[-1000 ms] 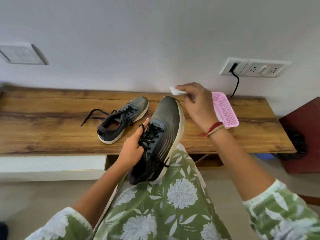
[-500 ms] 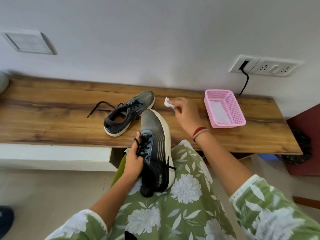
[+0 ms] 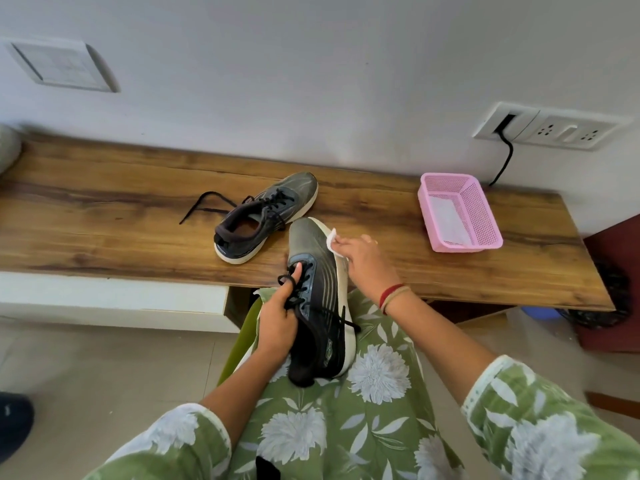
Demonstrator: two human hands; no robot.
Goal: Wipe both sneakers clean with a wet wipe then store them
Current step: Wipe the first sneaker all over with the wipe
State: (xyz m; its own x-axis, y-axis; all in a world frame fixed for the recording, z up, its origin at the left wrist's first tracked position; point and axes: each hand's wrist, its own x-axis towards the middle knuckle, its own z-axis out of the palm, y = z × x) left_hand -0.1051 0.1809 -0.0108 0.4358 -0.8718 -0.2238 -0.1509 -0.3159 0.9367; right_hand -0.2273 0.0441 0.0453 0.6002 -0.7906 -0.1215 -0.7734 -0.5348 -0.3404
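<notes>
A dark grey sneaker [image 3: 317, 306] with a white sole rests on my lap, toe pointing toward the wooden bench [image 3: 104, 216]. My left hand [image 3: 277, 320] grips it at the laces and tongue. My right hand [image 3: 363, 261] pinches a small white wet wipe [image 3: 331, 240] against the sneaker's right side near the toe. The second sneaker [image 3: 266, 216] lies on the bench just beyond, its lace trailing out to the left.
A pink mesh basket [image 3: 485, 216] with a white sheet inside sits on the bench to the right. A wall socket [image 3: 547, 129] with a black cable is above it. A dark bag [image 3: 613, 289] and maroon furniture stand at the far right.
My right hand has brought the wipe down from above the bench to the sneaker's right side near the toe. The sneaker has settled lower on my lap.
</notes>
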